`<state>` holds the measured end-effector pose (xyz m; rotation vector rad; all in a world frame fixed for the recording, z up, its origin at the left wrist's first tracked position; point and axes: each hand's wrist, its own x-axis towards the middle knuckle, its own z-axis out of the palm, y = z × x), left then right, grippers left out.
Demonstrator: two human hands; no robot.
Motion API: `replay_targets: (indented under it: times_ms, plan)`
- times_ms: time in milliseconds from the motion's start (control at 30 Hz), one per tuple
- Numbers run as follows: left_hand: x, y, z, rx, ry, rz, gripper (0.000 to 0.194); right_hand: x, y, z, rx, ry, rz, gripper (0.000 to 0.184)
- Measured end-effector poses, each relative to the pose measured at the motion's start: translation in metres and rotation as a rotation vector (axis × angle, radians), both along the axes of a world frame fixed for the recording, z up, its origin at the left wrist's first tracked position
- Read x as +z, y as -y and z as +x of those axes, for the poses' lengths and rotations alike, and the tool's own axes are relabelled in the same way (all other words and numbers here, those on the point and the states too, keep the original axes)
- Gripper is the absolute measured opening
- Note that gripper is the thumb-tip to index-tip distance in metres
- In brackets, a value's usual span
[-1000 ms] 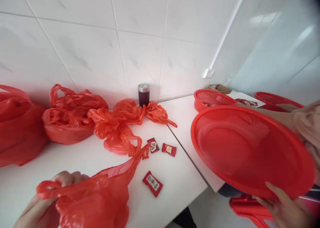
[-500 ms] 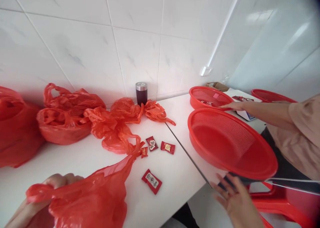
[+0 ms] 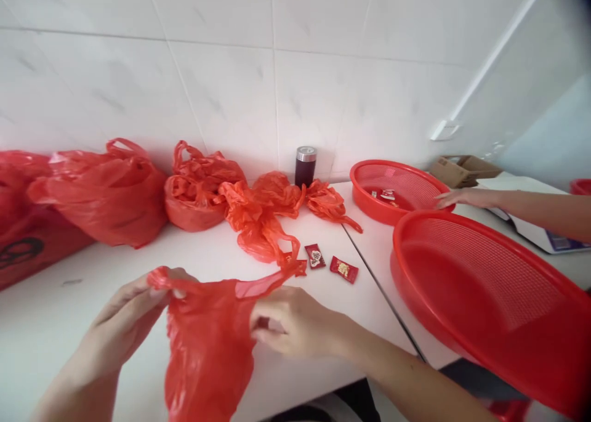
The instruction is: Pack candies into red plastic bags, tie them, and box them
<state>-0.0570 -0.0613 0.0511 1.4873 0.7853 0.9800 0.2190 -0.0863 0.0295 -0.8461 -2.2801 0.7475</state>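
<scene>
My left hand (image 3: 133, 314) pinches a handle corner of a thin red plastic bag (image 3: 207, 348), which hangs over the near part of the white table. At the bag's right side, just below its other handle, my right hand (image 3: 295, 323) has its fingers curled closed against the film. A dark red patch shows between thumb and fingers. Beyond my right hand lie two small red wrapped packets, one dark red packet (image 3: 314, 257) and one brighter packet (image 3: 344, 269). A further small red packet (image 3: 300, 267) is partly covered by the bag's stretched handle.
Filled red bags (image 3: 108, 194) line the wall at left, with crumpled bags (image 3: 258, 225) beside a dark tumbler (image 3: 305, 168). At right are a large red basket (image 3: 429, 323) and a smaller basket (image 3: 369, 209) holding several packets. Another person's hand (image 3: 466, 197) touches the smaller one's rim.
My right hand has come from the right, open, to the bag and closed. My left hand has raised the bag. The nearest packet no longer shows. The view has turned left.
</scene>
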Motion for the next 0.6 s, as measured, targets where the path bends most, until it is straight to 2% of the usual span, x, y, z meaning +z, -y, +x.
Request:
replay_targets:
  times_ms: [67,133,233,300,367,467,533,600]
  plan:
    - [-0.002,0.0,-0.009,-0.01,0.053,0.004,0.027,-0.005,-0.006,-0.003,-0.086,-0.141,-0.011,0.013]
    - [-0.003,0.0,-0.006,-0.088,0.096,-0.003,0.032,-0.008,-0.013,-0.014,-0.086,-0.225,-0.002,0.018]
    - [0.001,0.001,0.013,-0.203,0.103,-0.041,0.035,-0.015,-0.021,-0.036,0.028,-0.09,-0.031,0.017]
    - [0.005,0.0,0.023,-0.193,0.108,-0.087,0.033,-0.018,-0.02,-0.045,0.099,0.051,-0.119,0.014]
    - [0.012,-0.002,0.023,-0.061,0.116,-0.11,0.029,-0.019,-0.015,-0.044,0.192,0.114,-0.255,0.015]
    - [0.023,-0.015,0.002,0.328,0.084,-0.121,0.019,-0.016,-0.005,-0.026,0.269,0.203,-0.366,0.026]
    - [0.03,-0.026,-0.017,0.54,0.013,-0.101,0.017,-0.014,0.001,-0.012,0.141,0.286,-0.324,0.038]
    - [0.035,-0.034,-0.031,0.647,-0.188,0.0,0.017,-0.012,0.006,-0.003,-0.082,0.343,-0.254,0.058]
